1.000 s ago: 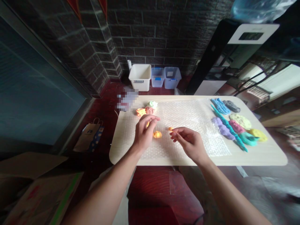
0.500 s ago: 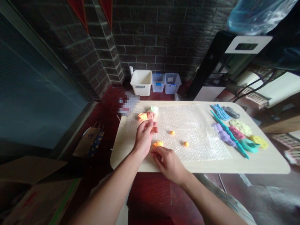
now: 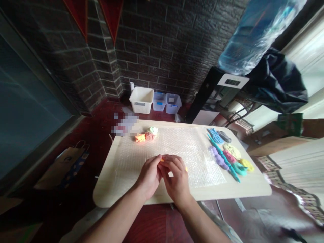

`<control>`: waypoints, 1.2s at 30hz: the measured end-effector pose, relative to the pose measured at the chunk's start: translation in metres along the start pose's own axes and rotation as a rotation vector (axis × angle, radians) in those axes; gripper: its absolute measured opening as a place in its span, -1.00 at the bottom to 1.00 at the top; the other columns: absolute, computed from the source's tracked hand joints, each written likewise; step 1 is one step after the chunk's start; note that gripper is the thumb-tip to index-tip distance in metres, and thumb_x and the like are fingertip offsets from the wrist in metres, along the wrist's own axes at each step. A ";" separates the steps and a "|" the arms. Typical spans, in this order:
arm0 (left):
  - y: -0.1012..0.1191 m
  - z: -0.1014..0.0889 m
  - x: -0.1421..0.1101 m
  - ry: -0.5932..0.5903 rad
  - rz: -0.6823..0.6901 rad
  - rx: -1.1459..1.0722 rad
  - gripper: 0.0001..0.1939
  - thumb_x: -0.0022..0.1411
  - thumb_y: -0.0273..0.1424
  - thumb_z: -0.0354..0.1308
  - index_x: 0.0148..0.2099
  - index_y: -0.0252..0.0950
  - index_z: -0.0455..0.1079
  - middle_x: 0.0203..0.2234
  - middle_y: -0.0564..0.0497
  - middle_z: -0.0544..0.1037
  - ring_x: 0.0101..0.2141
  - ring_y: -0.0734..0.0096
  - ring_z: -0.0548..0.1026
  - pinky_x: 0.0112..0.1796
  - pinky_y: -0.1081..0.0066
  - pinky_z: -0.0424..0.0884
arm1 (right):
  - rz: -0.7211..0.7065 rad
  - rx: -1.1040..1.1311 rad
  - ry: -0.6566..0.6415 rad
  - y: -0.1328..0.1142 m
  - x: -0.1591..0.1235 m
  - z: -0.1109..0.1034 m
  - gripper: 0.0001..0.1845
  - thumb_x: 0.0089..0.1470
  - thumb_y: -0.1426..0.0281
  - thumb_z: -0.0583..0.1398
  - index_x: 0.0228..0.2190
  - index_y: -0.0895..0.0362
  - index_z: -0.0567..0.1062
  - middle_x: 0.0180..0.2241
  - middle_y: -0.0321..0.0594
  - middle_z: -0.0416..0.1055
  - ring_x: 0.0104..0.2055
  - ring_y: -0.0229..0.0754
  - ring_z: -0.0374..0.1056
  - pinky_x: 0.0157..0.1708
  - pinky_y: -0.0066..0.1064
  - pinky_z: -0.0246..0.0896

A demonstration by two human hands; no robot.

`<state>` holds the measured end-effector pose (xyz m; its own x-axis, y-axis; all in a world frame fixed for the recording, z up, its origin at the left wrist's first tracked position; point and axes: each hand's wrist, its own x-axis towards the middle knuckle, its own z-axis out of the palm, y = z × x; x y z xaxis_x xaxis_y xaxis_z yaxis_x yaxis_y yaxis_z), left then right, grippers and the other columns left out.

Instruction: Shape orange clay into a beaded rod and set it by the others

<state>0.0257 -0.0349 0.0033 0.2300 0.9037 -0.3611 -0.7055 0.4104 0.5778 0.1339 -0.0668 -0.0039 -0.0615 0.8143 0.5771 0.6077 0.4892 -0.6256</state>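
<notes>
Over the near part of the bubble wrap [image 3: 199,168], my left hand [image 3: 149,173] and my right hand [image 3: 177,177] meet with fingertips together. Between them shows a bit of orange modelling clay [image 3: 162,159], gripped from both sides; most of it is hidden by the fingers. A small orange clay ball [image 3: 186,169] peeks out just right of my right hand. Farther back on the left lie an orange clay lump [image 3: 140,137], a brownish-pink lump [image 3: 150,136] and a pale green lump [image 3: 153,129], touching one another.
On the right of the table [image 3: 253,185] are several coloured clay pieces, among them a long teal strip [image 3: 224,158] and a purple lump [image 3: 218,158]. Behind stand a white basket [image 3: 141,101], two clear bins [image 3: 173,103] and a water dispenser [image 3: 205,96]. A paper bag [image 3: 59,167] lies at left.
My hands, apart before, have come together around orange clay. The orange lump by my right hand and one of two small balls no longer show. The view has shifted to the right.
</notes>
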 end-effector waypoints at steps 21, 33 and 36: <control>-0.001 -0.012 0.017 0.154 0.158 0.295 -0.53 0.08 0.00 0.41 -0.41 -0.34 0.47 -0.60 0.05 0.46 -0.59 0.49 0.40 -0.55 0.49 0.28 | -0.045 -0.222 -0.159 -0.005 -0.006 0.013 -0.55 0.24 0.50 0.21 0.14 0.02 0.52 0.12 0.00 0.49 0.10 0.20 0.37 0.03 0.15 0.33; 0.037 -0.012 0.038 0.183 0.006 0.190 -0.48 0.34 0.00 0.17 -0.48 -0.20 0.07 -0.77 0.29 -0.05 -0.77 0.66 -0.15 -0.70 0.56 -0.25 | 0.139 0.002 -0.148 0.009 -0.012 -0.012 -0.71 0.35 0.41 0.17 0.07 0.05 0.50 0.06 0.00 0.44 -0.01 0.00 0.49 -0.10 -0.12 0.52; 0.031 -0.010 0.035 0.104 0.037 0.241 -0.68 0.40 -0.13 0.14 -0.33 -0.21 0.26 -0.76 0.30 -0.02 -0.76 0.65 -0.13 -0.70 0.59 -0.19 | 0.121 0.024 -0.188 0.007 -0.013 -0.008 -0.72 0.36 0.43 0.16 0.06 0.05 0.49 0.04 -0.03 0.44 -0.07 -0.06 0.50 -0.10 -0.14 0.51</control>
<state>0.0051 0.0083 0.0015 0.1284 0.9064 -0.4025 -0.5294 0.4058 0.7450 0.1452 -0.0757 -0.0119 -0.1370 0.9103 0.3906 0.6009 0.3898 -0.6978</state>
